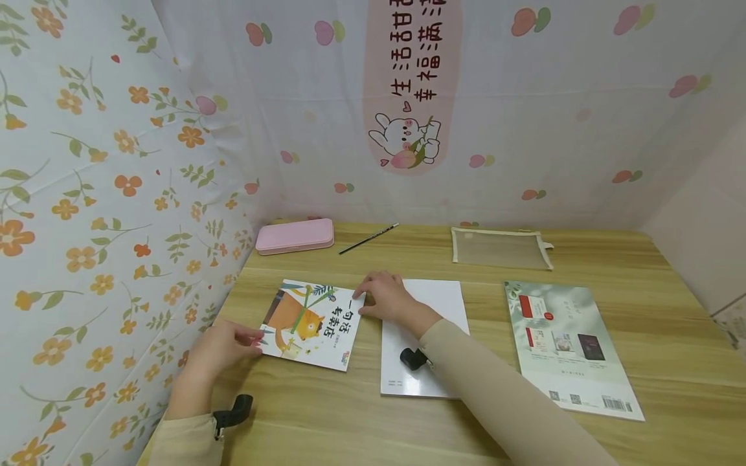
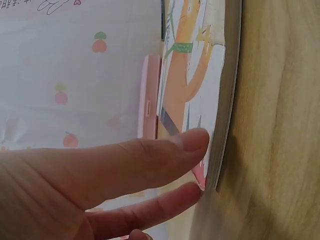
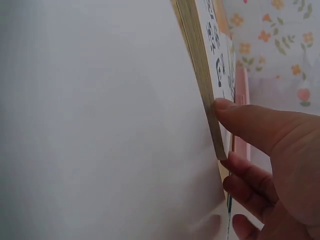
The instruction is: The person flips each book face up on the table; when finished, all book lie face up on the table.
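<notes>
A picture book (image 1: 309, 327) with an orange animal and Chinese lettering on its cover lies on the table, front up. My left hand (image 1: 224, 349) holds its lower left corner; in the left wrist view the thumb (image 2: 192, 142) lies over the cover and a finger meets the corner's edge. At the upper right corner, my right hand (image 1: 387, 298) grips the book, its thumb (image 3: 227, 107) against the page edge and its fingers round the corner. Beneath the right hand and forearm lies a white book (image 1: 422, 382), partly covered by them.
A pink pencil case (image 1: 295, 237) and a dark pencil (image 1: 368, 239) lie at the back left of the wooden table (image 1: 315, 421). Behind and right are a mesh zip pouch (image 1: 501, 249) and a pale green magazine (image 1: 568, 349). Printed cloths hang behind and at left.
</notes>
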Demonstrator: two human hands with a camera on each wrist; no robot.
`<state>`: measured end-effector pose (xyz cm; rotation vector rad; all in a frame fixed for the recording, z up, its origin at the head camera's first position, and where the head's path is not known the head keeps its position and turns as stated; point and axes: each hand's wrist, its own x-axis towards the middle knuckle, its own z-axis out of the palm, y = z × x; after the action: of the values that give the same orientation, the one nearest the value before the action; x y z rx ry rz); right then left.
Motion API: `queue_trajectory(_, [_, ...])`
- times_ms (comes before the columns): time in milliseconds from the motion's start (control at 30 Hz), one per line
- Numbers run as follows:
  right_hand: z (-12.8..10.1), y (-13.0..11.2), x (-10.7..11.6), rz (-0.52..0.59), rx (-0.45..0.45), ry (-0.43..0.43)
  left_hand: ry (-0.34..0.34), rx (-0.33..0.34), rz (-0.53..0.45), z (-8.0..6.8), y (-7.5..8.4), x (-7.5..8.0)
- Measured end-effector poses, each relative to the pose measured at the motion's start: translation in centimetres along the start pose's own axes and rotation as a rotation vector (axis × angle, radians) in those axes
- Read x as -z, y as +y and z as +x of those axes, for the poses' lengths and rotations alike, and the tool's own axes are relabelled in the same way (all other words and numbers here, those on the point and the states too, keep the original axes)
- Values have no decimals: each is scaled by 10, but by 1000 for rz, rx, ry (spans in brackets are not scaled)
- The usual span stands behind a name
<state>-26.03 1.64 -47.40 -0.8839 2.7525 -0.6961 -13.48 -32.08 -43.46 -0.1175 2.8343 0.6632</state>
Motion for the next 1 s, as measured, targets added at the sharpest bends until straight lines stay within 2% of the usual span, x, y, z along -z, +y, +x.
queue_trajectory(167, [-9, -8, 1, 57, -11, -9, -23, -33, -12, 6, 2, 1])
queue_trajectory(300, [-20, -21, 2, 67, -36, -29, -53, -129, -17, 15, 3, 6])
queue_trajectory(400, [-28, -27, 0, 23, -25, -34, -58, -206, -25, 27, 4, 9])
queue_trajectory(500, [-36, -30, -3, -16, -5, -32, -41, -254, -42, 41, 6, 11])
queue_trajectory(633, [-46, -36, -7, -47, -9, -14, -26, -298, -31, 61, 8, 14])
queue_trajectory(733, [-53, -44, -11, -58, -40, -4, -39, -333, -9, 72, 9, 17])
queue_trajectory(833, [-60, -52, -17, -53, -85, -13, -55, -377, 3, 81, 11, 19])
queue_trajectory(1000, [-68, -62, -23, -68, -105, -5, -53, -397, 24, 93, 12, 18])
